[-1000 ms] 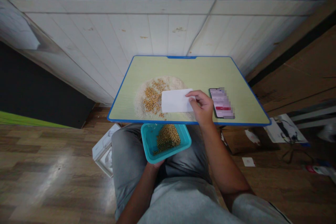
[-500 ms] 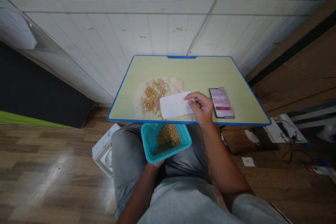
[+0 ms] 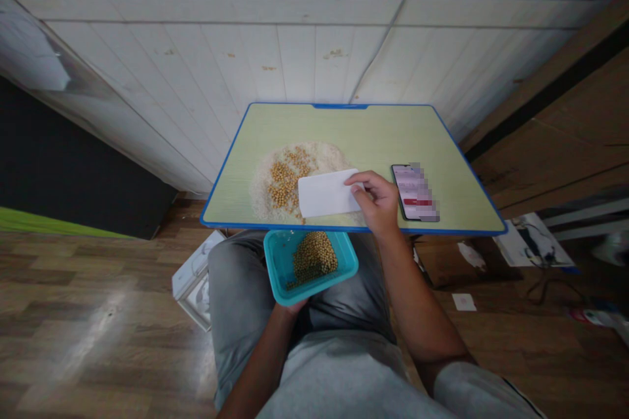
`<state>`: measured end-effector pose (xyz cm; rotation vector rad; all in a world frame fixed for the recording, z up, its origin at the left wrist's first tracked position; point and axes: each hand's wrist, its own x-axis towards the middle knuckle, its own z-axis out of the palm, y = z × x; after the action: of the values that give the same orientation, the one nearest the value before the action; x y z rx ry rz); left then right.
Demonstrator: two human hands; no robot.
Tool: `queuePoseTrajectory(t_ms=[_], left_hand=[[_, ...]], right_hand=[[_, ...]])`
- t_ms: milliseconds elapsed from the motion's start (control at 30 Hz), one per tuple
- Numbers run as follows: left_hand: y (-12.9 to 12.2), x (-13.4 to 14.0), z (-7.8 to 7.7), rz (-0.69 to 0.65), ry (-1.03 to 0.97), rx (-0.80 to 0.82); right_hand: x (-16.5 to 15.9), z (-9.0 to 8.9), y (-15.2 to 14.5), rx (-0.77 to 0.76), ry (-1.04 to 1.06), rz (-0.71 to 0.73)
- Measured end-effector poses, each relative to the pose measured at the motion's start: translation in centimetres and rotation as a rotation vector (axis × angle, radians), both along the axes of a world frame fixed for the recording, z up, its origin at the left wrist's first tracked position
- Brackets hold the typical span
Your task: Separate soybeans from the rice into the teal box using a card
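My right hand [image 3: 377, 201] pinches a flat white card [image 3: 327, 194] at its right end, low over the table. The card covers part of a spread of white rice [image 3: 329, 156] mixed with yellow soybeans [image 3: 285, 184]. My left hand [image 3: 293, 306] holds a turquoise plastic tub [image 3: 350, 260] from below, just under the table's near edge; most of its fingers are hidden beneath. Soybeans [image 3: 317, 254] are heaped in the tub, towards its right side.
The small table [image 3: 393, 131] has a pale green top and a blue rim, and stands against a white panelled wall. A phone [image 3: 415, 193] lies right of my right hand. On the floor are a white box-like object [image 3: 194, 281] at left and a cardboard box [image 3: 457, 262] at right.
The white card has shifted very slightly away from me, its near edge a little higher. The tub and my left hand stay in place.
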<state>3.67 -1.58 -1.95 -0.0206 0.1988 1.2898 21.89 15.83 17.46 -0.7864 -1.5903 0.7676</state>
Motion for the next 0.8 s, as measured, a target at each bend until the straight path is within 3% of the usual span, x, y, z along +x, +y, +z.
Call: queuePoseTrajectory(t_ms=[100,367,633,800], left_hand=[[-0.1,0.0,-0.1,0.016,0.023,-0.008],[0.3,0.3,1.7,0.036,0.065,-0.059],[-0.3,-0.3,-1.1,0.03,0.086,-0.094],[-0.4,-0.4,-0.9,0.026,0.074,-0.074]], right_hand=[[0.0,-0.1,0.1,0.0,-0.012,0.029],[0.0,-0.2,0.1,0.016,-0.014,0.075],[0.1,-0.2,0.1,0.026,0.012,0.036],[-0.1,-0.2,0.0,0.009,-0.002,0.001]])
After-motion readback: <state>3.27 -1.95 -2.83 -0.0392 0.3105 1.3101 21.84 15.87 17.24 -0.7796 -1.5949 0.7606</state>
